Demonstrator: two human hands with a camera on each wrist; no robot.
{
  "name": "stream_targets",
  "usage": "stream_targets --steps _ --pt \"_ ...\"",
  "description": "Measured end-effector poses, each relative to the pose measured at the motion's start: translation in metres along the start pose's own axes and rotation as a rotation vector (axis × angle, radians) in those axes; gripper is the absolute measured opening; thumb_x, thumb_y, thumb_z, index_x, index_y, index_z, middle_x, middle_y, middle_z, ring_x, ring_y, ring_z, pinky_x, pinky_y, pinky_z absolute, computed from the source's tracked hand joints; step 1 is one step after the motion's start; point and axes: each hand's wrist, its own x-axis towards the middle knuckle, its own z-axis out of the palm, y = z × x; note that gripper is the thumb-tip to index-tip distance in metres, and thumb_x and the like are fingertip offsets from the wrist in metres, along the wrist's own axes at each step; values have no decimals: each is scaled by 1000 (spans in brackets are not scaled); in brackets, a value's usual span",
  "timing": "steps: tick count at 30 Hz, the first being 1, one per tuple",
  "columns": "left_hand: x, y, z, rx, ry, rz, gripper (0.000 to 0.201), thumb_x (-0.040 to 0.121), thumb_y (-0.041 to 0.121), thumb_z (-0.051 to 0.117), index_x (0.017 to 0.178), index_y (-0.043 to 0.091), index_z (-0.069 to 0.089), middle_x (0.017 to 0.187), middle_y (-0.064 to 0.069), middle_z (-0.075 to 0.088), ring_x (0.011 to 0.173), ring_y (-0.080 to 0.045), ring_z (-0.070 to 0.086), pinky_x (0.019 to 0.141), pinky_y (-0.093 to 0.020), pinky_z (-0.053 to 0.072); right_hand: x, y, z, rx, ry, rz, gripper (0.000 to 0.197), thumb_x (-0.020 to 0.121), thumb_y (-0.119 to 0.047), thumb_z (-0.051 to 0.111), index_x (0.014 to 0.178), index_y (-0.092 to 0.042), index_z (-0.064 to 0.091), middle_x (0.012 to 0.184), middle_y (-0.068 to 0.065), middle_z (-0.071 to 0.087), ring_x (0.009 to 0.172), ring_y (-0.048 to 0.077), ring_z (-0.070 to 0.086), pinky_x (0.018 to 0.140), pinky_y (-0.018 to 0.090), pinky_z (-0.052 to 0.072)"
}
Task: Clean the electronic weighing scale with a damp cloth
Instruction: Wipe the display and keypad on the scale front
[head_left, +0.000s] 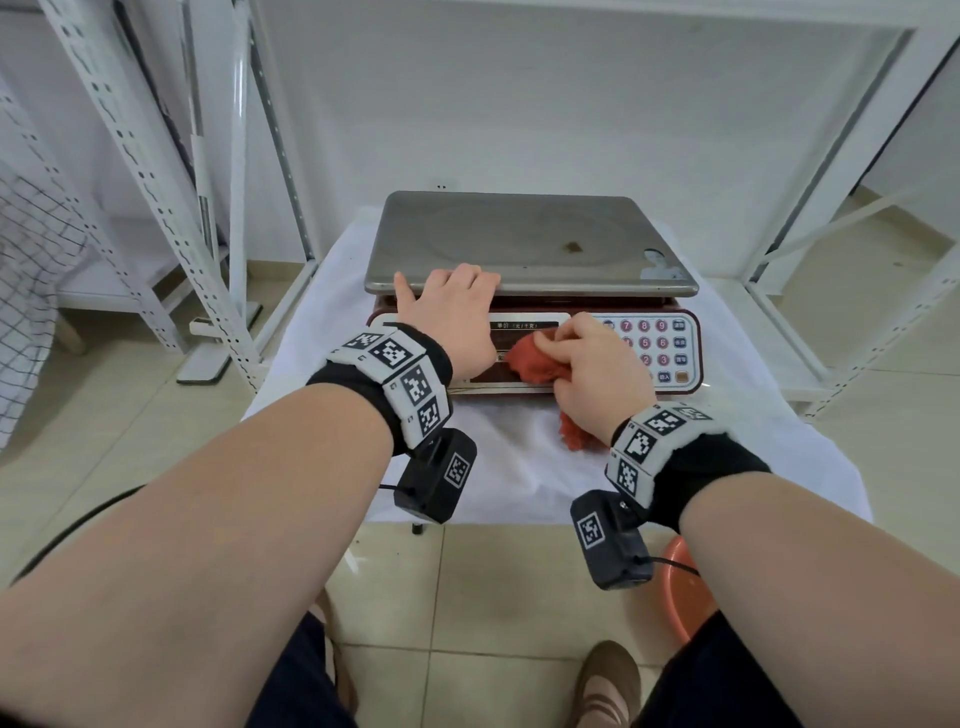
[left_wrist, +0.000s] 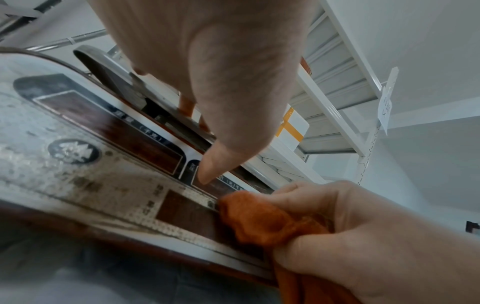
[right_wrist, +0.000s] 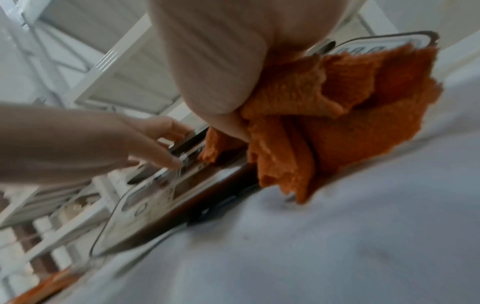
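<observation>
The electronic scale stands on a table draped in white cloth (head_left: 519, 467); it has a steel pan (head_left: 519, 239) and a dark red front panel with a keypad (head_left: 662, 345). My left hand (head_left: 452, 312) rests on the scale, fingertips on the pan's front rim, thumb (left_wrist: 206, 170) down on the display panel (left_wrist: 116, 127). My right hand (head_left: 592, 374) grips a bunched orange-red cloth (head_left: 530, 358) and presses it onto the display area, just left of the keypad. In the right wrist view the cloth (right_wrist: 337, 123) hangs over the panel's front edge. A brown spot (head_left: 574, 248) marks the pan.
White metal shelf frames stand at the left (head_left: 156, 208) and right (head_left: 831, 218) of the table. An orange basin (head_left: 683, 592) sits on the tiled floor under my right wrist. Boxes (left_wrist: 293, 127) sit on a shelf behind the scale. Sticker remains (head_left: 660, 267) cling to the pan's right corner.
</observation>
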Motion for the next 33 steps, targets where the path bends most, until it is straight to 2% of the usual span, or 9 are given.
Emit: stream_targets --steps 2,4,6,9,15,18,23,25,33 --pt "0 0 1 3 2 2 65 79 15 52 139 25 32 144 2 32 135 -25 28 111 -65 9 1 2 -3 12 -87 -51 30 89 -11 51 112 -20 67 107 -4 53 100 16 51 83 30 45" --pt "0 0 0 5 -3 3 64 79 16 53 139 25 32 144 2 32 135 -25 28 111 -65 9 6 6 -12 15 -142 -42 36 86 -9 53 115 -25 67 112 -5 55 104 15 52 87 25 42" --pt "0 0 -1 -4 -10 1 64 80 16 53 139 25 32 143 2 32 135 -25 28 111 -65 9 10 14 -20 20 -82 43 41 84 -9 54 118 -28 66 117 -3 55 109 16 52 89 23 39" --pt "-1 0 -1 -4 -15 5 64 80 17 54 139 24 32 143 2 32 134 -25 28 111 -65 10 11 22 -21 -3 32 174 45 82 -10 54 122 -29 63 121 1 53 112 22 52 93 31 41" --pt "0 -1 2 0 8 2 65 78 16 53 139 24 32 142 1 33 134 -25 29 110 -65 10 -4 19 -7 -10 -78 27 36 85 -12 55 116 -29 66 114 -7 55 106 16 52 88 28 44" --pt "0 0 1 2 -5 -1 65 79 16 53 140 24 31 143 1 32 135 -25 28 111 -65 10 -2 24 -16 11 -181 -3 41 83 -6 55 114 -29 68 114 -8 58 109 15 53 95 29 42" --pt "0 1 0 0 -18 -2 66 79 16 54 140 24 31 144 1 32 135 -25 27 111 -65 10 4 30 -22 -2 -12 107 42 83 -6 55 116 -27 67 116 -2 60 112 20 53 94 29 41" --pt "-1 1 0 5 -17 0 65 79 16 54 140 23 31 144 1 32 135 -25 27 111 -65 10 0 27 -18 -22 -10 109 38 85 -10 55 117 -27 67 118 -4 58 113 21 53 93 31 43" --pt "0 1 -1 14 -26 1 69 78 18 54 142 23 27 145 1 29 137 -25 25 111 -65 9 -5 28 -25 -40 -220 19 41 81 -5 56 111 -29 69 115 -7 59 111 16 53 94 26 41"
